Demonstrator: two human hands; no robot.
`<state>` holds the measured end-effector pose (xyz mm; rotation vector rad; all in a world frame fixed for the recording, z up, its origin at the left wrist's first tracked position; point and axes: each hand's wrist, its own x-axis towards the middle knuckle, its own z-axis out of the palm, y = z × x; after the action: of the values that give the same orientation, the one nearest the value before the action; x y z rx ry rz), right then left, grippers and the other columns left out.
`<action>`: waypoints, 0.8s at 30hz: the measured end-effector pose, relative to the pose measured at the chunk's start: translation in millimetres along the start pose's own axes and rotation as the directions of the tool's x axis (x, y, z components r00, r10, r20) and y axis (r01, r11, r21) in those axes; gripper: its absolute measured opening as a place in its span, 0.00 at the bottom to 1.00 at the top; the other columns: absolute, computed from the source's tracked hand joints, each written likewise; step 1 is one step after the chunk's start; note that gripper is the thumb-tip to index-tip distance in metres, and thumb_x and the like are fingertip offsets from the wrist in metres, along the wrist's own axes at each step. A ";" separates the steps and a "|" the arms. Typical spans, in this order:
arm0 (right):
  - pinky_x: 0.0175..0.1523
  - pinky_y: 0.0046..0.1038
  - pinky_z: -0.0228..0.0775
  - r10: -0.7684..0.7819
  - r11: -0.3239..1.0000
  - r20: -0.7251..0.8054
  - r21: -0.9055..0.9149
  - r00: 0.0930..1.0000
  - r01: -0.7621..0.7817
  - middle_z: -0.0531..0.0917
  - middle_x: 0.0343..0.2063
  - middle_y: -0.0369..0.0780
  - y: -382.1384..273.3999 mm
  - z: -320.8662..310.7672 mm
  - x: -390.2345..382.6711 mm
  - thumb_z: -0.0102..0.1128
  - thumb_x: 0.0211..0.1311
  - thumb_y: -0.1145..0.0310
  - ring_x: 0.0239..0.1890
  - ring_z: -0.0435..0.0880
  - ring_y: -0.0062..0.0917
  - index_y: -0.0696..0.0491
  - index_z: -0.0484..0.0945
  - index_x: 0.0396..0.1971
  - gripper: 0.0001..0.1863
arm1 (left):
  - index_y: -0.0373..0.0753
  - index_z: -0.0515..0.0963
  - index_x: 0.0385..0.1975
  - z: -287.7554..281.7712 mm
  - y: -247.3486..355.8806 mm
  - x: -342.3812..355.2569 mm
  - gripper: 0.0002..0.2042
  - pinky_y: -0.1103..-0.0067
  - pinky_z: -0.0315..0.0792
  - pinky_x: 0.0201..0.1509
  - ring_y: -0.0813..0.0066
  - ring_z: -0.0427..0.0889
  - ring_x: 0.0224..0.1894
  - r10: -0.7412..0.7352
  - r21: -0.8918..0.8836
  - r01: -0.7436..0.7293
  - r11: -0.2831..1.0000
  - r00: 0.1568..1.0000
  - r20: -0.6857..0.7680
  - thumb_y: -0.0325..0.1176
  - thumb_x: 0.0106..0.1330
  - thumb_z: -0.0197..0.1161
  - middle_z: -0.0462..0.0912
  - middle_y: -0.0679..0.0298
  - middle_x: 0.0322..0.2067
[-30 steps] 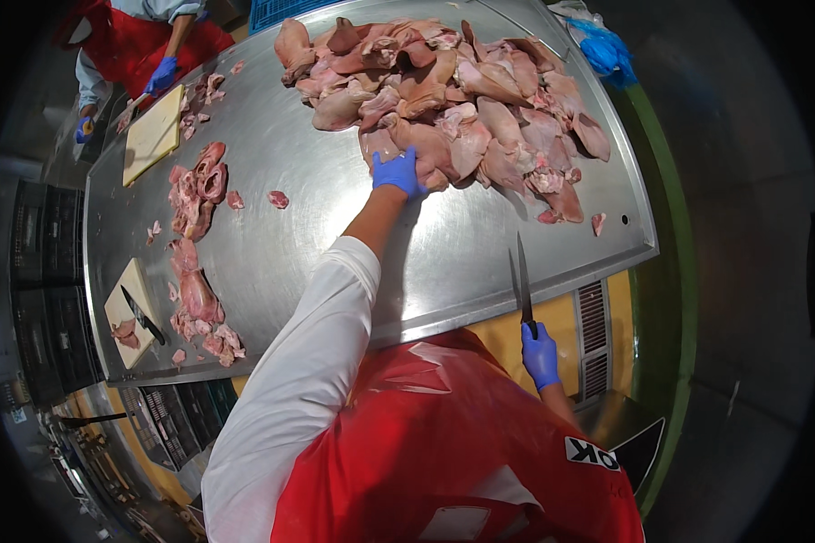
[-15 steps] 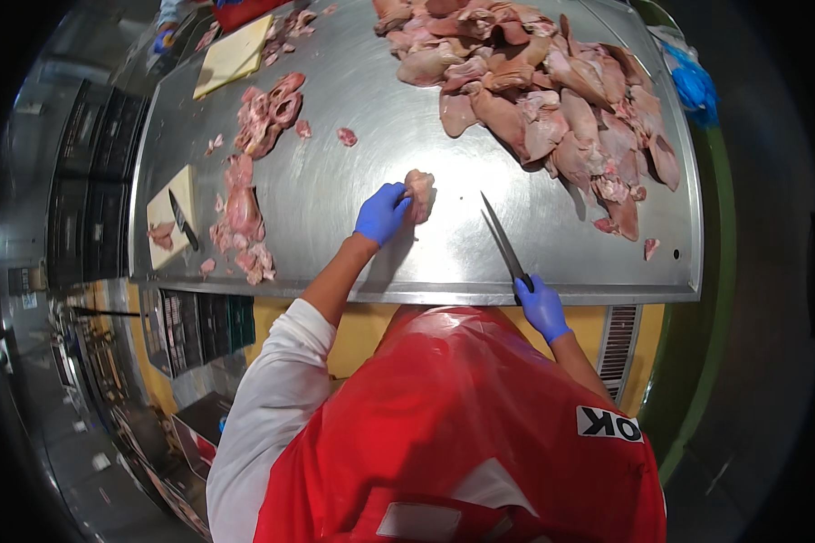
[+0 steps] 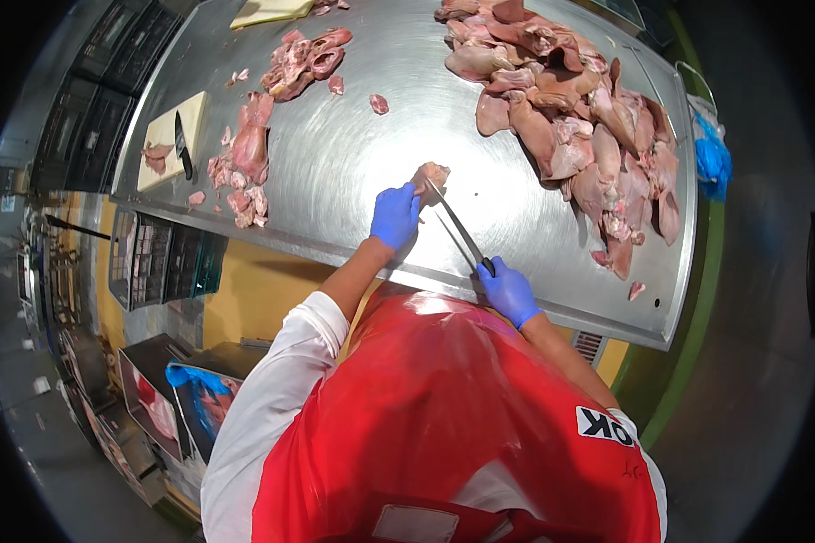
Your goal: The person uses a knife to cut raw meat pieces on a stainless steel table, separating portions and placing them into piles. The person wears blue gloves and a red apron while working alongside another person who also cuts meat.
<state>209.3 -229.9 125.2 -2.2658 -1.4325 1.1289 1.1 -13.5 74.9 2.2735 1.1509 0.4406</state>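
Near the front of the steel table (image 3: 335, 204), my left hand (image 3: 396, 215) in a blue glove is closed on the near end of a small piece of meat (image 3: 436, 172). My right hand (image 3: 509, 291), gloved alike, grips the black handle of a long knife (image 3: 459, 226). The blade slants up and to the left, its tip at the piece of meat. Whether the tip cuts in or only touches, I cannot tell. My left fingers partly hide the meat's near end.
A big heap of ear-like meat pieces (image 3: 566, 118) covers the far right. To the left lie trimmed chunks (image 3: 252, 149) and a white cutting board (image 3: 165, 131) bearing a second knife (image 3: 183, 149). A blue plastic bag (image 3: 713, 158) hangs past the right edge; crates (image 3: 149, 262) stand below left.
My right hand has swung the knife left, bringing its tip from bare table to the meat. My left hand keeps its grip on the piece. The view has turned and shifted.
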 end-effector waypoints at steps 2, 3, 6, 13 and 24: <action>0.48 0.54 0.74 -0.002 0.998 0.002 -0.056 1.000 0.002 0.85 0.33 0.57 2.2 0.3 2.2 0.50 0.74 0.48 0.39 0.84 0.58 0.56 0.75 0.45 0.23 | 0.40 0.77 0.49 4.1 -2.7 1.4 0.11 0.56 0.74 0.51 0.47 0.81 0.45 -0.097 -0.016 0.097 0.995 0.995 0.025 0.36 0.72 0.56 0.84 0.49 0.41; 0.48 0.54 0.74 0.005 0.998 0.007 -0.069 1.000 -0.005 0.85 0.33 0.57 2.1 -1.6 3.1 0.50 0.74 0.48 0.39 0.84 0.58 0.56 0.75 0.45 0.23 | 0.40 0.76 0.50 7.5 -3.9 1.6 0.12 0.56 0.74 0.51 0.47 0.81 0.45 -0.144 -0.025 0.145 0.989 0.989 0.039 0.36 0.72 0.56 0.84 0.49 0.41; 0.48 0.53 0.74 0.018 0.995 0.007 -0.094 1.000 -0.017 0.85 0.33 0.57 -1.6 -4.9 4.8 0.50 0.74 0.48 0.40 0.84 0.58 0.56 0.75 0.44 0.22 | 0.39 0.77 0.46 16.4 -1.7 1.9 0.11 0.53 0.76 0.48 0.43 0.81 0.43 -0.129 -0.052 0.124 0.991 0.987 -0.099 0.36 0.71 0.57 0.84 0.47 0.40; 0.45 0.53 0.75 -0.083 0.967 -0.050 -0.245 0.995 0.068 0.85 0.31 0.56 -26.5 -18.6 27.6 0.51 0.74 0.49 0.37 0.84 0.57 0.56 0.75 0.41 0.21 | 0.37 0.76 0.44 41.6 -7.5 -8.2 0.12 0.59 0.73 0.53 0.49 0.78 0.47 0.035 0.068 -0.019 0.997 0.970 -0.242 0.39 0.70 0.61 0.81 0.51 0.41; 0.41 0.55 0.75 -0.102 0.856 0.011 -0.508 0.995 0.094 0.85 0.28 0.56 -44.0 -28.0 74.6 0.50 0.75 0.51 0.33 0.85 0.57 0.55 0.72 0.44 0.19 | 0.40 0.77 0.39 57.9 -18.6 8.0 0.10 0.63 0.71 0.50 0.60 0.80 0.43 0.012 0.225 0.043 0.974 0.970 -0.242 0.40 0.72 0.57 0.80 0.57 0.37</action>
<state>216.5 -139.5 132.6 -2.4782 -2.0076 0.7574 23.6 -16.8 18.0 2.4561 1.4029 0.6219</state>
